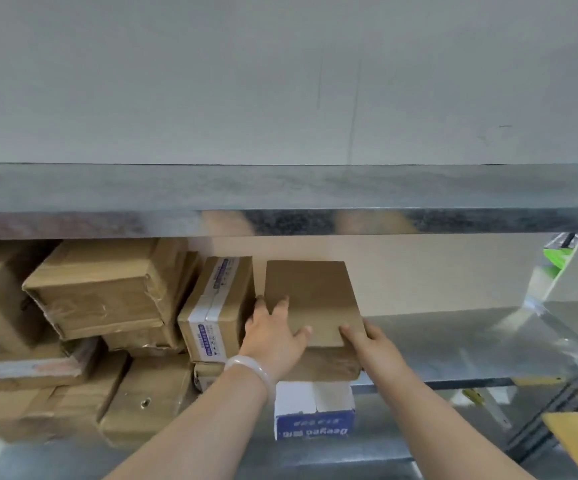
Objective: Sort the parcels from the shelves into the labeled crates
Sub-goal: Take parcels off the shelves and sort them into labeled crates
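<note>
A plain brown cardboard parcel (312, 299) sits on the metal shelf (454, 344), just right of a stack of other parcels. My left hand (270, 337), with a pale bangle on its wrist, grips the parcel's left front corner, thumb on top and fingers along its left side. My right hand (367, 341) grips the front right corner, thumb on top. The parcel's front edge reaches the shelf's front lip.
Several taped brown boxes (107, 289) fill the shelf's left half, one with blue-printed white tape (211, 310). A white and blue carton (315, 410) stands on the lower shelf. An upper metal shelf (280, 202) overhangs. Shelf uprights and a green-white box (557, 265) are at right.
</note>
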Tool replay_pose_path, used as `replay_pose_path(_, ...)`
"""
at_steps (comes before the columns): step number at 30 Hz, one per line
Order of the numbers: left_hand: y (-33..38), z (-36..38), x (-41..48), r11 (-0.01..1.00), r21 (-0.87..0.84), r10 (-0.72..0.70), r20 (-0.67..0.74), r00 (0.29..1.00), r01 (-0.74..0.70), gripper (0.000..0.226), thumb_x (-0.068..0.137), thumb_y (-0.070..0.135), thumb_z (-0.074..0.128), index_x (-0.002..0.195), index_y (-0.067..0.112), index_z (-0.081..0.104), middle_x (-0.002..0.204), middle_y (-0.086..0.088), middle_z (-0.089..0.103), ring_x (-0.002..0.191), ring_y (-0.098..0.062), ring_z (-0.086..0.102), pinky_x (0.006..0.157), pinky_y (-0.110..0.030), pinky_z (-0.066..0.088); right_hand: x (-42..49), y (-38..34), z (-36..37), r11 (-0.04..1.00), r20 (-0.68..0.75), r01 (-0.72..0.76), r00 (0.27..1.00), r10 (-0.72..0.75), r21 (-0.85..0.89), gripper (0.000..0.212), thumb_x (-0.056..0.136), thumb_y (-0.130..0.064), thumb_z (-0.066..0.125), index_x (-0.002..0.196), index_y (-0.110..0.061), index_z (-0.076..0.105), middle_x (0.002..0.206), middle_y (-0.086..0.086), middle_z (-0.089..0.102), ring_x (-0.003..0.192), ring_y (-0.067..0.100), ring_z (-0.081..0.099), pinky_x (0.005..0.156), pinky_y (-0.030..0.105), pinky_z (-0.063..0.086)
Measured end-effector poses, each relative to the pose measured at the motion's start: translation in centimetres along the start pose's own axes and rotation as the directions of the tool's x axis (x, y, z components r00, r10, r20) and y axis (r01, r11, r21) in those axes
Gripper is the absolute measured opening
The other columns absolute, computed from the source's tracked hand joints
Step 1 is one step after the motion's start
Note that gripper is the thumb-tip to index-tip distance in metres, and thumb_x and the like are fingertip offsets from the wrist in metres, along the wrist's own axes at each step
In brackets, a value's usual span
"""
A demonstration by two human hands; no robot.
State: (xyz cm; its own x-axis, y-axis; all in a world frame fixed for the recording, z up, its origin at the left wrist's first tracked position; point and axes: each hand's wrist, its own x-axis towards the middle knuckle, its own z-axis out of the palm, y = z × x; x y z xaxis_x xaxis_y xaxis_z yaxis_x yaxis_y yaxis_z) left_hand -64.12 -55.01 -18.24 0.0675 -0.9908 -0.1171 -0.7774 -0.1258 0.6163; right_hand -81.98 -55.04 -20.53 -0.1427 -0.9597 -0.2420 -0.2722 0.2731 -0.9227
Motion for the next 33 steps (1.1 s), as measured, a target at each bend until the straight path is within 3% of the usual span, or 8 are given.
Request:
replay_pose_path(8, 0.0, 1.4, -5.8, 0.955, -0.232, 0.130, -0.239, 0.962, -0.186, 0.065, 0.089, 0.048, 0.064, 0.148, 0.040, 0.037, 0.161, 0.016, 0.005, 0.150, -0.016, 0.011, 0.120, -0.032, 0.020, -5.4, 0.4, -2.8, 0.940, -0.167, 0.102, 0.985, -0.048, 0.326, 0.030, 0.101, -0.044, 0.043, 0.088, -0.055, 0.068, 0.101, -0.016, 0.070, 0.093, 0.003, 0.063, 0.074, 0.028, 0.053)
replay_pose_path(11, -0.6, 1.2, -8.5, 0.935, -0.245, 0.179, -0.301, 0.937, -0.258, 0.063, 0.088, 0.048, 0.065, 0.146, 0.040, 0.040, 0.161, 0.013, 0.009, 0.149, -0.012, 0.013, 0.111, -0.021, 0.016, -7.8, 1.1, -3.2, 0.890, -0.169, 0.115, 0.985, -0.044, 0.441, 0.023, 0.095, -0.039, 0.058, 0.116, -0.046, 0.064, 0.124, -0.008, 0.065, 0.101, 0.004, 0.061, 0.081, 0.032, 0.051)
replay_pose_path(13, -1.4, 0.6, -10.1, 0.915, -0.287, 0.198, -0.290, 0.936, -0.283, 0.062, 0.088, 0.048, 0.066, 0.145, 0.041, 0.041, 0.161, 0.012, 0.011, 0.148, -0.010, 0.014, 0.110, -0.020, 0.015, -9.3, 1.2, -3.6, 0.843, -0.039, 0.027, 0.999, -0.007, 0.537, 0.057, 0.091, -0.041, 0.062, 0.144, -0.027, 0.044, 0.136, -0.001, 0.057, 0.107, 0.012, 0.060, 0.086, 0.035, 0.051)
replay_pose_path(16, -2.5, -1.0, -12.8, 0.908, -0.309, 0.220, -0.223, 0.950, -0.283, 0.065, 0.083, 0.061, 0.063, 0.142, 0.049, 0.039, 0.161, 0.013, 0.009, 0.148, -0.010, 0.012, 0.113, -0.024, 0.016, -12.6, 0.8, -3.5, 0.848, 0.156, -0.031, 0.986, -0.061, 0.530, 0.065, 0.080, -0.046, 0.064, 0.139, -0.023, 0.050, 0.127, 0.003, 0.066, 0.110, 0.021, 0.065, 0.086, 0.041, 0.052)
replay_pose_path(20, -3.7, -3.3, -16.8, 0.956, -0.242, 0.166, -0.014, 0.986, -0.164, 0.121, 0.039, 0.105, 0.035, 0.149, 0.055, 0.016, 0.164, 0.007, -0.009, 0.151, -0.022, -0.003, 0.121, -0.044, 0.011, -18.2, 0.0, -1.4, 0.846, 0.085, 0.138, 0.974, -0.211, 0.514, 0.051, 0.076, -0.034, 0.070, 0.125, -0.023, 0.060, 0.114, 0.003, 0.072, 0.103, 0.020, 0.070, 0.082, 0.037, 0.056)
replay_pose_path(24, -4.8, -5.3, -20.6, 0.960, -0.230, 0.174, 0.049, 0.984, -0.158, 0.153, 0.029, 0.107, 0.034, 0.157, 0.030, 0.000, 0.165, 0.004, -0.010, 0.151, -0.019, -0.010, 0.122, -0.042, 0.002, -23.1, -0.9, 2.0, 0.887, -0.059, 0.225, 0.974, -0.220, 0.404, 0.061, 0.070, -0.029, 0.081, 0.125, -0.028, 0.056, 0.112, -0.005, 0.071, 0.103, 0.015, 0.068, 0.091, 0.039, 0.055)
replay_pose_path(28, -7.4, -7.4, -24.0, 0.878, -0.418, 0.239, -0.042, 0.970, -0.234, 0.108, 0.066, 0.067, 0.069, 0.155, 0.026, 0.023, 0.157, 0.005, 0.031, 0.143, -0.013, 0.028, 0.118, -0.039, 0.028, -27.3, -1.5, 5.6, 0.884, -0.157, 0.371, 0.928, -0.339, 0.284, 0.051, 0.080, -0.019, 0.079, 0.123, -0.035, 0.056, 0.114, -0.019, 0.065, 0.099, 0.001, 0.064, 0.078, 0.020, 0.054)
replay_pose_path(33, -13.6, -10.9, -27.6, 0.890, -0.355, 0.166, -0.336, 0.927, -0.288, 0.068, 0.087, 0.030, 0.068, 0.148, 0.030, 0.039, 0.128, 0.009, 0.053, 0.120, -0.008, 0.047, 0.107, -0.036, 0.041, -31.4, -1.8, 11.1, 0.845, -0.058, 0.462, 0.884, -0.465, 0.270, 0.032, 0.093, -0.018, 0.063, 0.113, -0.043, 0.062, 0.110, -0.034, 0.064, 0.105, -0.013, 0.057, 0.076, 0.006, 0.045)
